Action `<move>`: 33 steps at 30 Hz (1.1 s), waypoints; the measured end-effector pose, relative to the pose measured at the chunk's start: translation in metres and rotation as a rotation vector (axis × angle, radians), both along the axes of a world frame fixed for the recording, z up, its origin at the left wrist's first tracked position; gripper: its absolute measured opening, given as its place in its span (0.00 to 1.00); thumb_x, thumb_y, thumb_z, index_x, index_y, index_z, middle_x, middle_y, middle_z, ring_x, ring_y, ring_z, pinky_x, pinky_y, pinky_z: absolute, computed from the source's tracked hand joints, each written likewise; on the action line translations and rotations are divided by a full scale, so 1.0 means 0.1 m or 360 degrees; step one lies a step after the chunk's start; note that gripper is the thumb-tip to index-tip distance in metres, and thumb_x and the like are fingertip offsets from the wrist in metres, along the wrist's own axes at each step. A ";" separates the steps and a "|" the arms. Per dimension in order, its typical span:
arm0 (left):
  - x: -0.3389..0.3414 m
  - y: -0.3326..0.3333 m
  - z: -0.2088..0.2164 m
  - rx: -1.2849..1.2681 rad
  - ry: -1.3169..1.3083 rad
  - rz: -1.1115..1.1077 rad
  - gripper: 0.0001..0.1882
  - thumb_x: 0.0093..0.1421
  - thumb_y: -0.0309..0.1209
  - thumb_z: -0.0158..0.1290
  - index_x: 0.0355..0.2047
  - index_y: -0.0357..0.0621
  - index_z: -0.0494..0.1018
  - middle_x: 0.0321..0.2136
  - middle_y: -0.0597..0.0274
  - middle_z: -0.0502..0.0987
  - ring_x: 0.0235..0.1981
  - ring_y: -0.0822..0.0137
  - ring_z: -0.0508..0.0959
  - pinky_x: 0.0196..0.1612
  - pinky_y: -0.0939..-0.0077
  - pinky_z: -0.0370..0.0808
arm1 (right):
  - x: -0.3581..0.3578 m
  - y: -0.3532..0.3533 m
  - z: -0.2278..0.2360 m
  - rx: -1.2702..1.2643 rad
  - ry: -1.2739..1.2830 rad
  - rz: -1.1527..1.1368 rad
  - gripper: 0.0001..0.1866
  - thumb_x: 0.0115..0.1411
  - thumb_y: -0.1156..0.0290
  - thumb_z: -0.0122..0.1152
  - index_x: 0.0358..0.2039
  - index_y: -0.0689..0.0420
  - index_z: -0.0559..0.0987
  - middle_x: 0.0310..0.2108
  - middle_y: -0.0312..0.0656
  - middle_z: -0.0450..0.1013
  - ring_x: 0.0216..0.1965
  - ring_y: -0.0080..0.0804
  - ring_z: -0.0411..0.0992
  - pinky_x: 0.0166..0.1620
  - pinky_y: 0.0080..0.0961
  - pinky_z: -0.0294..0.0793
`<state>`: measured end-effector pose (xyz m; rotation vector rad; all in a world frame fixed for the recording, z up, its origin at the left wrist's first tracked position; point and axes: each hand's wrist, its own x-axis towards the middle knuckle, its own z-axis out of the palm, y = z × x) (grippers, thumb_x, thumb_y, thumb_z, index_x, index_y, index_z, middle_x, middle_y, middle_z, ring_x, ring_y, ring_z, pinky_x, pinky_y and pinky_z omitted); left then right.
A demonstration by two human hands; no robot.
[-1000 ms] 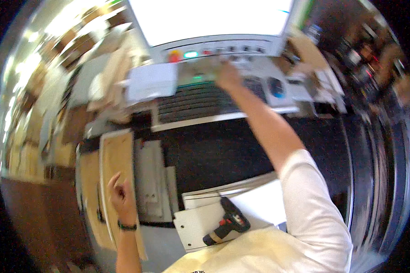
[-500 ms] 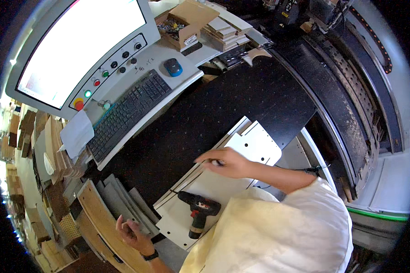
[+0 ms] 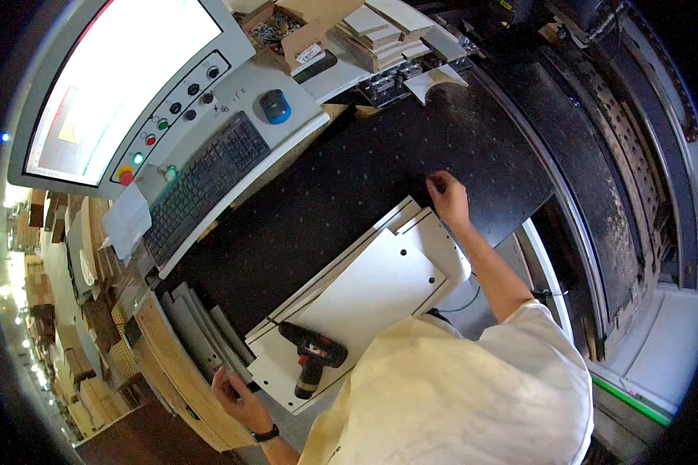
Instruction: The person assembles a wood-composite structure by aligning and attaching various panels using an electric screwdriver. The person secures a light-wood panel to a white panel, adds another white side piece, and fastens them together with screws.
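My right hand [image 3: 450,203] is over the black bed just beyond the far right corner of a white panel [image 3: 364,271]. Its fingers are curled in, and whatever they may hold is too small to tell. My left hand [image 3: 244,404] hovers by the near left end of the panel, fingers loosely bent and apart, nothing in it. A black-and-red cordless drill [image 3: 312,356] lies on the panel, its bit toward the panel's far left edge. Small dark holes show in the panel, and more white boards lie beneath it.
A control desk with a lit screen [image 3: 124,85], keyboard [image 3: 209,182] and blue mouse [image 3: 274,107] stands at the left. Behind it are a carton of small metal parts [image 3: 275,29] and board offcuts [image 3: 376,35]. Grey strips [image 3: 198,325] lean at the left; machine rails [image 3: 554,174] run along the right.
My right hand has moved away and to the right, from above the panel's middle to past its far corner. My left hand has shifted slightly right. The head view has moved a little.
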<state>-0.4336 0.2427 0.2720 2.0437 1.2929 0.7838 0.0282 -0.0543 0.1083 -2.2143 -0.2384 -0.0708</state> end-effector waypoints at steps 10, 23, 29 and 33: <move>0.14 -0.37 0.14 0.0015 0.0213 0.0142 0.15 0.73 0.35 0.48 0.53 0.39 0.72 0.35 0.60 0.75 0.30 0.69 0.71 0.36 0.70 0.72 | 1.87 0.42 -0.81 -0.0609 -0.0382 -0.0741 0.22 0.56 0.50 0.69 0.44 0.50 0.81 0.45 0.45 0.75 0.47 0.49 0.75 0.49 0.50 0.72; 0.12 -0.56 0.25 0.0120 0.0385 0.0231 0.16 0.74 0.37 0.48 0.53 0.39 0.73 0.32 0.60 0.74 0.28 0.71 0.72 0.33 0.70 0.72 | 1.98 0.38 -0.67 -0.0508 -0.0337 -0.0548 0.12 0.60 0.62 0.62 0.42 0.53 0.80 0.46 0.45 0.73 0.46 0.49 0.75 0.48 0.50 0.71; 0.64 -0.63 0.19 0.0032 -0.0063 -0.0281 0.14 0.72 0.34 0.50 0.52 0.38 0.73 0.33 0.62 0.74 0.28 0.74 0.72 0.30 0.76 0.71 | 1.07 -0.41 -0.35 0.0040 -0.0593 -0.0233 0.09 0.64 0.69 0.62 0.43 0.57 0.81 0.35 0.50 0.79 0.33 0.55 0.77 0.37 0.44 0.75; 1.41 -0.97 0.12 -0.0456 -0.0402 -0.0549 0.10 0.72 0.28 0.49 0.50 0.42 0.75 0.35 0.69 0.74 0.27 0.81 0.69 0.29 0.84 0.68 | 0.51 -0.77 -0.03 0.0384 -0.0149 -0.0170 0.10 0.64 0.69 0.65 0.43 0.59 0.83 0.24 0.44 0.77 0.24 0.29 0.73 0.31 0.29 0.70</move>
